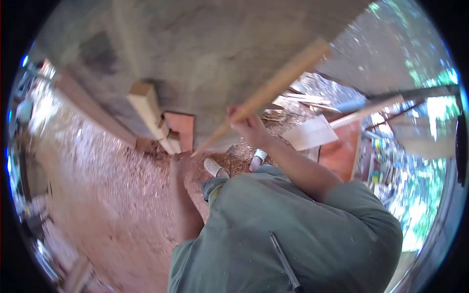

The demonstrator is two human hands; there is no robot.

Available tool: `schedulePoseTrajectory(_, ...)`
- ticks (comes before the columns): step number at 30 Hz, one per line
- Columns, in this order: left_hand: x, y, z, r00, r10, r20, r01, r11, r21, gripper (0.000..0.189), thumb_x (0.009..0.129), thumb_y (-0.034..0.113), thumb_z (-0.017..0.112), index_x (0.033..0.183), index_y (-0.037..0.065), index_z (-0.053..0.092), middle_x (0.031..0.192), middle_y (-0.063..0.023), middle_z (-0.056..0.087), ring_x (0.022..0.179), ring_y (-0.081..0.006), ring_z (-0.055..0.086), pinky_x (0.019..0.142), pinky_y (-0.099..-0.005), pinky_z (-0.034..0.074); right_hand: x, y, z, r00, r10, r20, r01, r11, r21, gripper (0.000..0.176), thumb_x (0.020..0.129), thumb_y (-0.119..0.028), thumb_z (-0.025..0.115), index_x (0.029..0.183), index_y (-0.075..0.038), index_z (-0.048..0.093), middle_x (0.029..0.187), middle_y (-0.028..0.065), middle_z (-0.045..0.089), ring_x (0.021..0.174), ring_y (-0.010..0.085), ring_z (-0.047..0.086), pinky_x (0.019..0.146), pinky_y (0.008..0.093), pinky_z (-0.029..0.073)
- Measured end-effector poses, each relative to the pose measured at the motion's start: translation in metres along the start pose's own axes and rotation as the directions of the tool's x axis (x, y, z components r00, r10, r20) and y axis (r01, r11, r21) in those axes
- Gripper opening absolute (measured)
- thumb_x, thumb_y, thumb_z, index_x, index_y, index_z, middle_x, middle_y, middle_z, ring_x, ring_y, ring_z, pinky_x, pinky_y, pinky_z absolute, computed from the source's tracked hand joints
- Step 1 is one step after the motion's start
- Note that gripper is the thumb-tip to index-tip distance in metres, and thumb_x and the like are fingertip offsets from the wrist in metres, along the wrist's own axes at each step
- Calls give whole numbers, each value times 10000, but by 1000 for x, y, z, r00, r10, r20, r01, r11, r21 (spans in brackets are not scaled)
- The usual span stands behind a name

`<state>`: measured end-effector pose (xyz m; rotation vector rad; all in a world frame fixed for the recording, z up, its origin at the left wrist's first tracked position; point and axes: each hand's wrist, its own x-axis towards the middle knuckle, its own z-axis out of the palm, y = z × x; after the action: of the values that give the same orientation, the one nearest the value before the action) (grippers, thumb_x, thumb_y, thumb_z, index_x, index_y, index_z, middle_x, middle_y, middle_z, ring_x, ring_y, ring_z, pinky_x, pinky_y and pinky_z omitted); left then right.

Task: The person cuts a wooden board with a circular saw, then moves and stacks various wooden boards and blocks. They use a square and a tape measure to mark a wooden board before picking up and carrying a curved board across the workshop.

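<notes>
A long, light wooden strip [283, 78] runs diagonally over the workbench, its far end up at the right. My right hand [248, 128] is closed around it near the middle. The strip's near end reaches my left hand [181, 162], which is blurred but looks closed on it. Just beyond my left hand, several pale wooden pieces [149, 107] with blocky ends lie at the bench edge. Next to them is a flat orange-red panel [181, 128].
The broad grey-brown workbench top [205, 58] fills the upper view. A thick timber [95, 107] stands out at its left. Wood shavings [132, 195] cover the floor around my feet. To the right are a pale flat board [311, 133] and a larger orange-red panel [342, 149].
</notes>
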<state>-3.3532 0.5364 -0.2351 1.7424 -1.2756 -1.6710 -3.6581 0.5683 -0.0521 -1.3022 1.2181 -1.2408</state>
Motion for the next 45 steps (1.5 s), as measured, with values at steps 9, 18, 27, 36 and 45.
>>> schedulePoseTrajectory(9,60,41,44,951,72,300,-243,772,587,470,801,343,607,963,-98,602,871,-284,632,861,-331,640,722,-412,480,-145,-177,-154,502,-76,-861,165,986,9,236,962,-253,543,982,-18,522,598,-7,465,506,126,495,507,285,461)
schedulePoseTrajectory(18,34,65,128,981,-86,175,-45,772,634,511,807,361,601,1098,-59,602,1068,-273,632,1059,-371,597,863,-429,455,-198,-294,-290,129,-634,-763,439,726,-529,409,971,-443,457,953,-42,537,608,7,368,534,125,354,525,281,333)
schedulePoseTrajectory(27,-34,44,147,990,-69,125,-31,752,659,423,827,378,588,961,-20,633,769,-149,639,724,-241,601,622,-374,461,-153,-109,-482,35,-563,-826,191,815,-548,204,976,-192,505,839,-41,509,641,8,432,595,121,418,575,311,401)
schedulePoseTrajectory(36,-96,32,157,909,-246,-336,344,899,272,488,763,349,680,972,-83,596,803,-121,624,678,-190,541,609,-344,436,-161,76,-560,-9,-133,-991,-117,984,-131,251,887,-180,596,981,50,627,856,67,638,797,167,572,745,292,449)
schedulePoseTrajectory(45,-116,-2,152,851,-448,-273,519,796,311,544,776,327,685,1083,-108,573,918,-168,655,787,-256,622,682,-389,488,-174,124,-552,501,34,-865,-817,348,-460,329,815,-213,530,1022,-7,680,969,221,673,916,351,649,834,390,486)
